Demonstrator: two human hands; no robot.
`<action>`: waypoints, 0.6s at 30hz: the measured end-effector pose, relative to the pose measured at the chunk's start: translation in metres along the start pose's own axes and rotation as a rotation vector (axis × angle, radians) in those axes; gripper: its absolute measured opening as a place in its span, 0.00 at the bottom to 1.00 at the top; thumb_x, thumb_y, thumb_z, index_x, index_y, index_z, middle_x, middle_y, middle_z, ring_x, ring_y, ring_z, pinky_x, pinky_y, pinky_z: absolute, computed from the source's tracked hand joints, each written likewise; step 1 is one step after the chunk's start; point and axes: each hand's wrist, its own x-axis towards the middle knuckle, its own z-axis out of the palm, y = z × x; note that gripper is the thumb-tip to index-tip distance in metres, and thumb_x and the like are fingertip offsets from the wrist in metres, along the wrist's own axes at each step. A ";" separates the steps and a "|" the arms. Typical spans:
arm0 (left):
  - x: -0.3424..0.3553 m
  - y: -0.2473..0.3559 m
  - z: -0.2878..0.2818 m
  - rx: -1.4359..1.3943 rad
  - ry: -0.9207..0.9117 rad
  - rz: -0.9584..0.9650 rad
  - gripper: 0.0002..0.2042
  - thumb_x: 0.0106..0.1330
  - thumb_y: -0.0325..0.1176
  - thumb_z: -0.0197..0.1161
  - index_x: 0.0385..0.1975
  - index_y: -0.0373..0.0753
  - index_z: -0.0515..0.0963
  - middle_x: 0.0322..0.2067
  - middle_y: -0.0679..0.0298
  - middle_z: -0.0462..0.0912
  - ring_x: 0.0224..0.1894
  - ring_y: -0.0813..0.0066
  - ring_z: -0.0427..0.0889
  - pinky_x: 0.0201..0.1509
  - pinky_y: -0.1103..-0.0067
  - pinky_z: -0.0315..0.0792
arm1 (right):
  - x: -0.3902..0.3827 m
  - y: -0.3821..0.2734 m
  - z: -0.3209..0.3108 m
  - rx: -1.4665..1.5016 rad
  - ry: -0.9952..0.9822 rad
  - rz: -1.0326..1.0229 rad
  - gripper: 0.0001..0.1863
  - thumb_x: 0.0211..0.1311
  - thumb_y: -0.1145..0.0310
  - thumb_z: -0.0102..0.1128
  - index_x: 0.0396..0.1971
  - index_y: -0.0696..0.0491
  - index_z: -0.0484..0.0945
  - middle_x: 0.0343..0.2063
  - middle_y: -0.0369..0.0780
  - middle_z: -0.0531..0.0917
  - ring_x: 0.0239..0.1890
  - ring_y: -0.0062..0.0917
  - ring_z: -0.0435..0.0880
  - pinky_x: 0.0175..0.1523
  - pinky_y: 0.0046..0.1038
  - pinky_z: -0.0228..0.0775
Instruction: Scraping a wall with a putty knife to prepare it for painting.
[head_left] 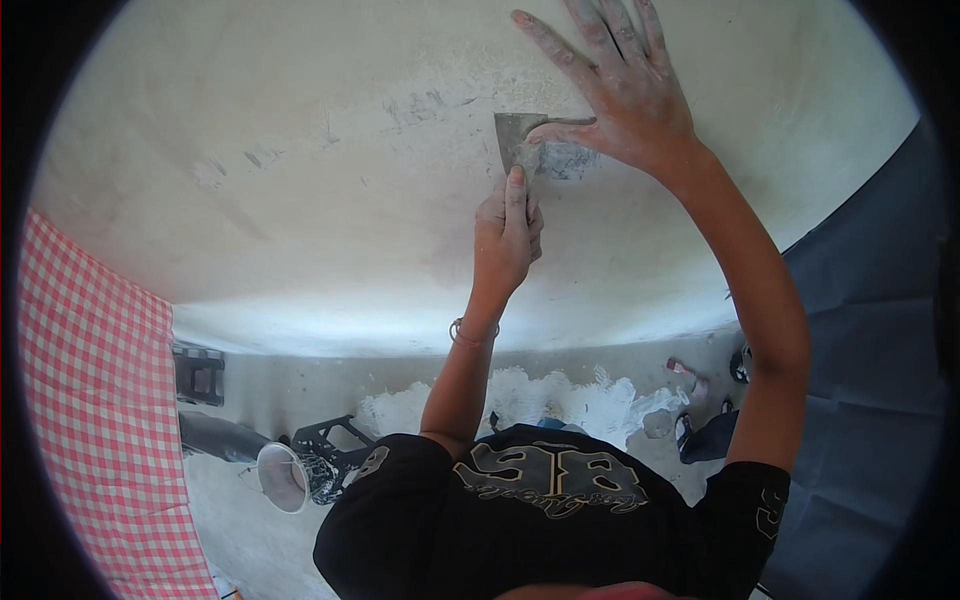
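against the pale wall (300, 215), a broad-bladed putty knife (512, 132) stood blade up, its handle clasped in the left grip (512, 220); the right grip (640, 108) was spread wide, its thumb at the knife. below, white smears (415, 405) marked the floor (320, 378); leftward were a bucket (283, 480) and red-checked cloth (105, 400).

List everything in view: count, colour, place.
Scraper: one, grey, against the wall
Wall: one, pale, dark marks, ahead
Checked cloth: one, red and white, left
Sheet: one, dark grey, right
Bucket: one, whitish, lower left
Stools: two, black, lower left
Tubular item: one, dark grey, left
Floor: one, grey, white splashes, below
Small item: one, pinkish, floor, right
Trouser leg: one, dark, lower right, owner unclear
Bracelet: one, colour unclear, left wrist
Shirt: one, black, bottom
Left hand: one, dusty, gripping the scraper
Right hand: one, dusty, fingers spread, upper right
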 end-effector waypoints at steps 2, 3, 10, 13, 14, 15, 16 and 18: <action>0.003 0.006 0.001 0.027 -0.015 0.043 0.23 0.85 0.54 0.46 0.26 0.46 0.65 0.16 0.78 0.59 0.14 0.91 0.53 0.16 0.84 0.48 | 0.002 -0.005 -0.013 -0.152 -0.216 0.050 0.63 0.48 0.19 0.60 0.81 0.39 0.56 0.82 0.48 0.51 0.83 0.47 0.47 0.84 0.58 0.35; 0.002 0.007 0.002 0.025 -0.018 0.044 0.23 0.85 0.54 0.46 0.26 0.46 0.65 0.16 0.78 0.59 0.14 0.91 0.53 0.16 0.84 0.48 | 0.003 -0.005 -0.014 -0.162 -0.225 0.054 0.64 0.47 0.18 0.59 0.81 0.39 0.56 0.82 0.48 0.51 0.83 0.47 0.47 0.84 0.58 0.35; 0.003 0.003 0.004 0.037 0.004 0.048 0.23 0.86 0.52 0.46 0.26 0.46 0.65 0.16 0.78 0.59 0.15 0.91 0.54 0.16 0.85 0.49 | 0.004 0.007 0.010 0.202 0.129 -0.041 0.65 0.46 0.19 0.60 0.82 0.39 0.54 0.82 0.48 0.50 0.83 0.48 0.47 0.84 0.58 0.35; 0.008 0.013 0.000 0.110 0.013 0.083 0.23 0.85 0.52 0.46 0.27 0.45 0.65 0.16 0.78 0.59 0.15 0.91 0.54 0.16 0.85 0.49 | 0.002 -0.004 -0.011 -0.177 -0.195 0.044 0.65 0.45 0.19 0.61 0.82 0.39 0.54 0.82 0.48 0.49 0.83 0.48 0.46 0.84 0.59 0.34; 0.008 0.016 0.000 0.147 0.012 0.105 0.23 0.85 0.53 0.46 0.27 0.45 0.65 0.16 0.78 0.59 0.15 0.91 0.55 0.16 0.85 0.49 | 0.003 -0.004 -0.012 -0.173 -0.195 0.043 0.65 0.45 0.19 0.61 0.82 0.39 0.54 0.82 0.48 0.49 0.83 0.48 0.46 0.84 0.59 0.34; 0.007 0.015 0.001 0.147 0.013 0.102 0.23 0.85 0.53 0.46 0.27 0.45 0.65 0.16 0.78 0.59 0.15 0.91 0.55 0.16 0.85 0.49 | 0.002 -0.004 -0.013 -0.161 -0.203 0.051 0.65 0.45 0.19 0.61 0.82 0.38 0.54 0.82 0.48 0.49 0.83 0.48 0.46 0.84 0.59 0.34; 0.005 0.013 0.003 0.103 0.006 0.081 0.23 0.85 0.53 0.46 0.27 0.46 0.65 0.16 0.78 0.59 0.15 0.91 0.54 0.16 0.85 0.50 | 0.001 -0.003 -0.013 -0.150 -0.210 0.060 0.66 0.44 0.19 0.62 0.81 0.38 0.55 0.82 0.48 0.50 0.83 0.48 0.46 0.84 0.59 0.34; 0.002 0.008 0.007 0.058 -0.007 0.060 0.23 0.85 0.53 0.46 0.26 0.46 0.65 0.16 0.78 0.59 0.15 0.91 0.54 0.16 0.85 0.50 | 0.003 0.006 0.008 0.037 -0.034 0.012 0.65 0.44 0.19 0.62 0.81 0.38 0.55 0.82 0.48 0.50 0.83 0.47 0.46 0.84 0.59 0.35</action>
